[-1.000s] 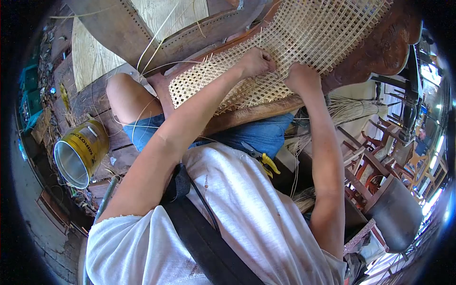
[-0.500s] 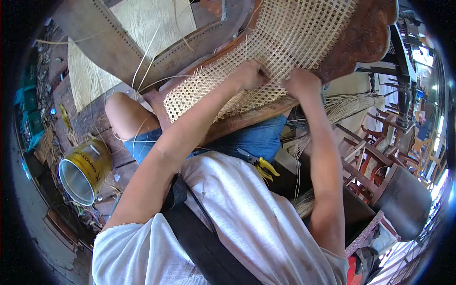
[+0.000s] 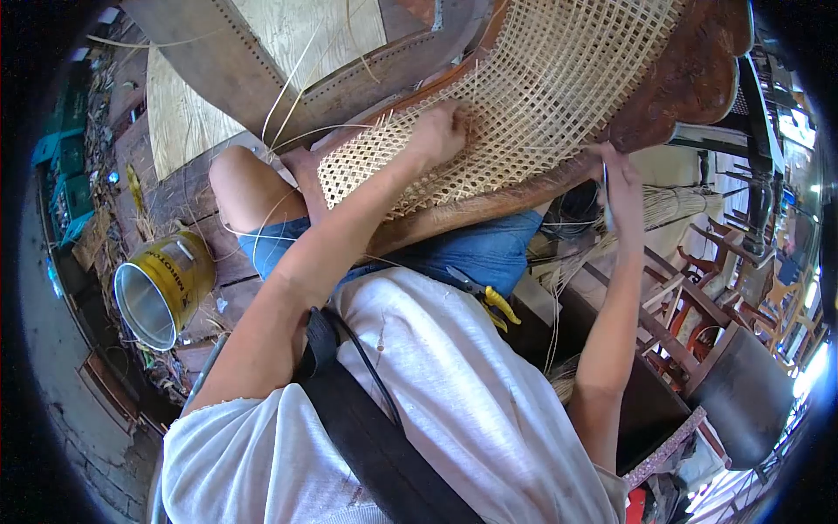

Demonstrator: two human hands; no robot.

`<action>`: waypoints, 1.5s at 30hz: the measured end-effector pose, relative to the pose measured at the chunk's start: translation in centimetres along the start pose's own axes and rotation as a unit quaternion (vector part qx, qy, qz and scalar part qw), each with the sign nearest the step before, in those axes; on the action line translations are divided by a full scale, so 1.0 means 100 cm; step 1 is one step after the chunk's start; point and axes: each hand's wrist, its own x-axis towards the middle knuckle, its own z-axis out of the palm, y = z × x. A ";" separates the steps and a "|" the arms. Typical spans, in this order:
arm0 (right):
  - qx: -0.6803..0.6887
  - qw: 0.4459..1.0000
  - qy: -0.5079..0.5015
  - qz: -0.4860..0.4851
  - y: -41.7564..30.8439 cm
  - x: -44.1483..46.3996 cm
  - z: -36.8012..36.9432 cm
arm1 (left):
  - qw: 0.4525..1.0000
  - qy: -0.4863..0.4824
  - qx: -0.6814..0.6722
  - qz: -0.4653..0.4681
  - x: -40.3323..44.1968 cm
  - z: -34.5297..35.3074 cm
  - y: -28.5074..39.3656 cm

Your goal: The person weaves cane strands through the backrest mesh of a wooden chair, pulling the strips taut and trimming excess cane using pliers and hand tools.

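Note:
A woven cane panel [image 3: 559,79] spans a carved wooden frame [image 3: 685,83] that lies across my lap. My left hand [image 3: 443,133] rests on the weave with its fingers curled; whatever they hold is hidden. Beyond the frame's near edge, my right hand [image 3: 618,179] is raised, blurred, with its fingers drawn together near the rail; a thin strand seems to run from the weave toward it. Loose cane strands [image 3: 292,87] stick up at the left end of the panel. Pliers with yellow handles [image 3: 499,304] lie on my lap.
A yellow can [image 3: 166,288] lies tipped on the plank floor at the left. Behind the panel stands another wooden frame with drilled holes [image 3: 218,61]. Bundled cane [image 3: 672,205] and stacked chair frames [image 3: 690,323] are at the right. Green crates [image 3: 74,188] stand far left.
My right hand has left the weave and moved right and toward me, past the frame's edge. My left hand has shifted slightly left along the panel. The view has moved a little.

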 end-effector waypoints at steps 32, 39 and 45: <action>-0.354 0.915 -0.084 -0.177 -0.041 0.023 0.034 | 0.944 -0.131 -0.302 -0.023 0.024 0.032 0.042; -0.447 0.879 -0.125 -0.108 -0.068 0.025 0.055 | 0.945 -0.175 -0.267 -0.074 0.029 0.031 0.039; -0.458 0.876 -0.115 -0.100 -0.077 0.030 0.072 | 0.945 -0.135 -0.288 -0.074 0.028 0.038 0.034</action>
